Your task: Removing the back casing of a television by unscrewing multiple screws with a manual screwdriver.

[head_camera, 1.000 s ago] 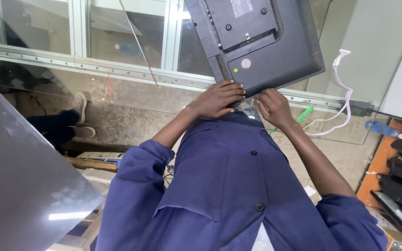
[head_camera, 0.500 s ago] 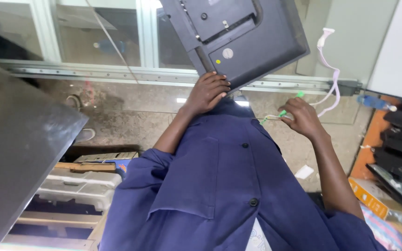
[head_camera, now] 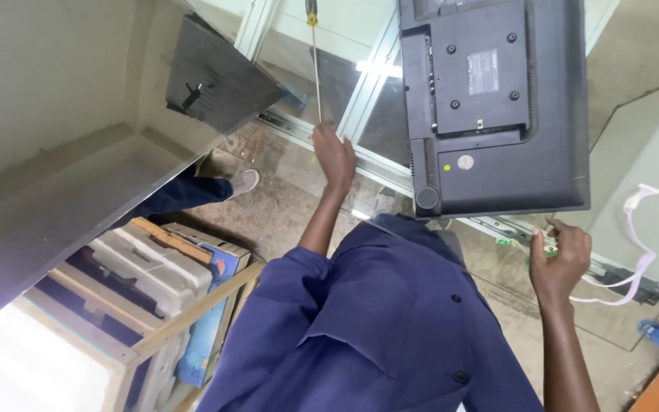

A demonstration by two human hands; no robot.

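Note:
A dark grey flat monitor (head_camera: 497, 107) shows its back, with screw holes and a raised centre plate. My left hand (head_camera: 335, 156) is to the left of it, apart from the casing, closed around the thin metal shaft of a screwdriver (head_camera: 314, 69) whose yellow and black handle points away from me. My right hand (head_camera: 562, 255) is just below the monitor's lower right corner, fingers curled on a small pale green and white object (head_camera: 547, 243) that I cannot make out. My blue work jacket (head_camera: 390, 328) fills the lower middle.
A dark grey panel (head_camera: 223, 72) leans at upper left above a large grey slab (head_camera: 55, 206). A wooden crate (head_camera: 177, 313) holds white foam and a blue box. Another person's shoe (head_camera: 245, 181) and trouser leg lie on the stone floor. A white ribbon cable (head_camera: 634, 229) hangs at right.
My left hand left the monitor's lower edge, moved left and now grips a screwdriver. My right hand drew away to the right. The view swung, showing more of the monitor's back.

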